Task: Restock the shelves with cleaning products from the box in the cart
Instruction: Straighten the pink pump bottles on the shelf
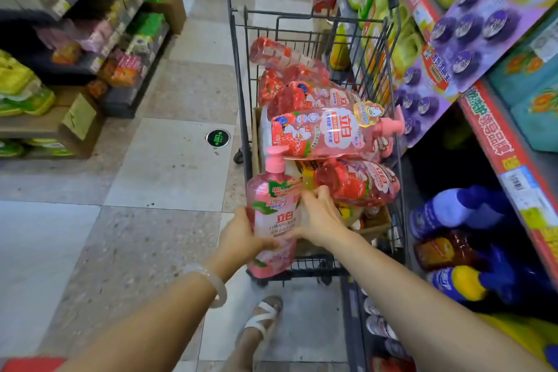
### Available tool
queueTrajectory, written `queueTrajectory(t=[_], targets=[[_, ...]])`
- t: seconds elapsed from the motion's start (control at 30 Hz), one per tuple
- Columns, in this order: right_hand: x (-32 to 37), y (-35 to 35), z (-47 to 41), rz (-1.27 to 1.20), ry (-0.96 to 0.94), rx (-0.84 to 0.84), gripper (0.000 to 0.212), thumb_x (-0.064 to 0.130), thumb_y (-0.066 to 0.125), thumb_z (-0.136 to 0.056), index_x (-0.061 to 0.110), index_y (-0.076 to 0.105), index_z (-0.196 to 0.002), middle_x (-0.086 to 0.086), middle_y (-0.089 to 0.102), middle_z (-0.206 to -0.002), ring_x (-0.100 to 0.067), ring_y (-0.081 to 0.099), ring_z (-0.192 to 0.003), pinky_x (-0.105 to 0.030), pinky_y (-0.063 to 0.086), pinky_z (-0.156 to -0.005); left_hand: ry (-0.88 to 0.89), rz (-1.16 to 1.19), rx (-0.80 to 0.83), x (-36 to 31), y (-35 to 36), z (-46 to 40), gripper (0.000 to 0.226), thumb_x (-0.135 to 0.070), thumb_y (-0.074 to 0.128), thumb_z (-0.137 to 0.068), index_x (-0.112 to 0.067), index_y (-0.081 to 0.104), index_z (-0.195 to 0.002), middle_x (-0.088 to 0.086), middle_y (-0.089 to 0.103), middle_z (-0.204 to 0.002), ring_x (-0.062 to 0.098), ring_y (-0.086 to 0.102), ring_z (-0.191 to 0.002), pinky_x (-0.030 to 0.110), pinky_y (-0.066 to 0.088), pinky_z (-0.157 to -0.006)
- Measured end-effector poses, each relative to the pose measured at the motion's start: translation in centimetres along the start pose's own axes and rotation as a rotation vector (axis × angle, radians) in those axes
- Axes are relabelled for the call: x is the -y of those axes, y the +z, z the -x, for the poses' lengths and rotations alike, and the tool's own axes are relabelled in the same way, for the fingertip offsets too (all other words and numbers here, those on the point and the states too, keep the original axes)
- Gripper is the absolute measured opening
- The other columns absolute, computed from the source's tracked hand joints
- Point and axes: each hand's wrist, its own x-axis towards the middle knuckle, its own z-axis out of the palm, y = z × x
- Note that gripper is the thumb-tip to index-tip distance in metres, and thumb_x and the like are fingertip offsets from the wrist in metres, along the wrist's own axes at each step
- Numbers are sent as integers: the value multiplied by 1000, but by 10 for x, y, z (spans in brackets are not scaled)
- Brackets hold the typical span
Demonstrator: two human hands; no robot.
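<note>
left hand (241, 238) wraps the lower body of an upright pink plastic pump bottle with a pink pump head (273, 211), fingers curled round its left side, at the near left corner of the dark wire shopping cart (238, 75). bottle stands clear above the cart's near rim, label facing the camera; looks lifted out for shelving, judged from the grip.

right hand (318, 217) sits just right of that bottle, thumb against its side, fingers reaching loosely toward the stock inside; cannot tell whether it grips anything there. likely steadying the bottle or going for a 2nd one.

brown cardboard box (373, 225) lies in the near part of the cart, a flap showing at right. on and beyond it, several clear red-and-pink dish soap bottles (329, 133) lie on their sides, piled loosely toward the far end, pumps pointing different ways, so they may shift when 1 is pulled.

right: store shelving with a red price strip (495, 142), touching or just beside the cart; blue spray bottles (453, 211) on a low tier, purple blister packs (474, 24) hanging above. cart parked tight to it, probably to keep the reach short.

left, well apart across the tiled floor (151, 166): another shelf run, blurred. white bangle (211, 284) on the left wrist; white sandal (261, 317) near the cart's foot.
</note>
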Motion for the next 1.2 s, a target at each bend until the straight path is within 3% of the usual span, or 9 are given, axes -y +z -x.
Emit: queueTrajectory(t=[0.07,0.17,0.3,0.37,0.47,0.67,0.93,1.07,1.2], targets=[[5,1,2,-81,-39,-30,81,42,84,-62,15,41,-125,-5,29,-119,-25,41,-116,-41,40,-103,4,77,-9,4,-3,3,72,-20,91,-53,-16,43,-106,-5,62,-99,18,64,-94,37,57,-78],[16,-10,12,-269,-127,-53,84,31,85,-64,18,38,-132,-3,30,-124,-19,37,-122,-37,34,-109,41,204,-16,-5,-16,16,68,-8,88,-57,-19,43,-106,-15,57,-90,7,60,-83,16,50,-61],[25,-55,33,-580,-191,68,92,13,83,-68,22,24,-138,1,41,-125,-14,45,-118,-25,44,-95,141,241,38,-38,-53,28,68,-4,87,-56,-19,50,-110,-4,63,-100,16,65,-90,29,57,-72],[29,-81,45,-627,-210,43,93,13,82,-69,25,20,-137,3,49,-118,-16,53,-112,-32,49,-95,236,253,97,-66,-72,33,60,3,83,-60,-18,53,-106,-2,65,-97,6,68,-80,21,57,-63],[38,-122,67,-680,-249,-168,87,17,86,-65,31,27,-128,0,58,-114,-19,62,-103,-43,53,-93,380,247,163,-117,-94,48,54,4,81,-62,-15,58,-108,-2,69,-91,2,70,-70,16,54,-55],[47,-225,149,-662,-371,-669,82,27,87,-63,42,28,-119,8,55,-116,-19,59,-110,-44,51,-94,769,248,305,-242,-116,96,60,-4,85,-50,-16,64,-105,1,75,-95,18,72,-85,19,56,-63],[32,-358,287,-425,-371,-1227,79,16,85,-65,36,35,-124,21,55,-95,4,63,-82,-20,52,-76,1305,296,485,-409,-90,191,45,-2,82,-59,-22,66,-96,-3,75,-95,10,71,-83,22,58,-75],[24,-408,350,-254,-326,-1431,76,14,84,-67,31,36,-124,16,56,-100,-12,63,-97,-28,56,-77,1469,277,615,-479,-72,242,34,1,69,-76,-22,64,-101,-4,72,-99,5,70,-82,18,55,-66],[15,-439,397,-138,-258,-1582,69,6,81,-69,21,38,-120,21,51,-90,19,58,-71,-4,46,-55,1567,270,756,-530,-47,278,37,-1,71,-78,-21,61,-108,-1,70,-106,14,69,-94,30,59,-79]])
